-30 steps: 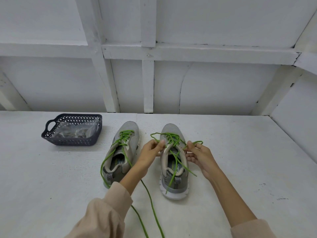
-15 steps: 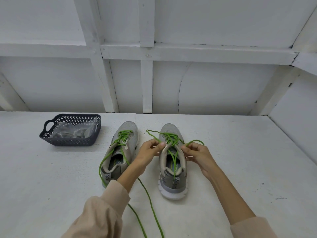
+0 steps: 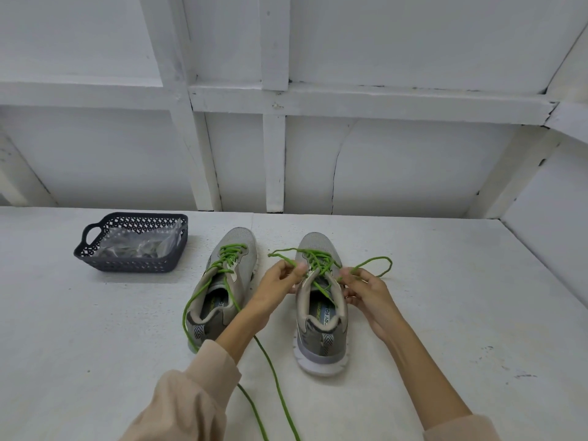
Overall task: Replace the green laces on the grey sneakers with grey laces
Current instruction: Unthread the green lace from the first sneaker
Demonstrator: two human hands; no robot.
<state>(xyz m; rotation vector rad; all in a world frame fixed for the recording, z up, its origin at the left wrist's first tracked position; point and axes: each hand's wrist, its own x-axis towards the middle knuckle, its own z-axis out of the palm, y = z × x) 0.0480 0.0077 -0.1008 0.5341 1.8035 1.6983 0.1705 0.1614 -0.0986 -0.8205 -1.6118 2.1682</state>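
Two grey sneakers stand side by side on the white table, toes pointing away from me. The right sneaker [image 3: 319,332] has a green lace [image 3: 313,261] threaded through its eyelets. My left hand [image 3: 280,281] pinches the lace's left strand beside the shoe's tongue. My right hand [image 3: 366,289] pinches the right strand, whose free end loops out to the right [image 3: 378,265]. The left sneaker [image 3: 222,281] carries a loosened green lace [image 3: 232,254] whose long ends trail across the table toward me.
A dark plastic basket [image 3: 95,259] sits at the back left, holding a clear plastic bag [image 3: 136,245] with greyish contents. A white panelled wall [image 3: 381,154] rises behind the table, and another wall closes in on the right.
Both hands have pulled the right sneaker's lace strands outward; the lace ends that lay inside the shoe opening are now drawn out to the sides.
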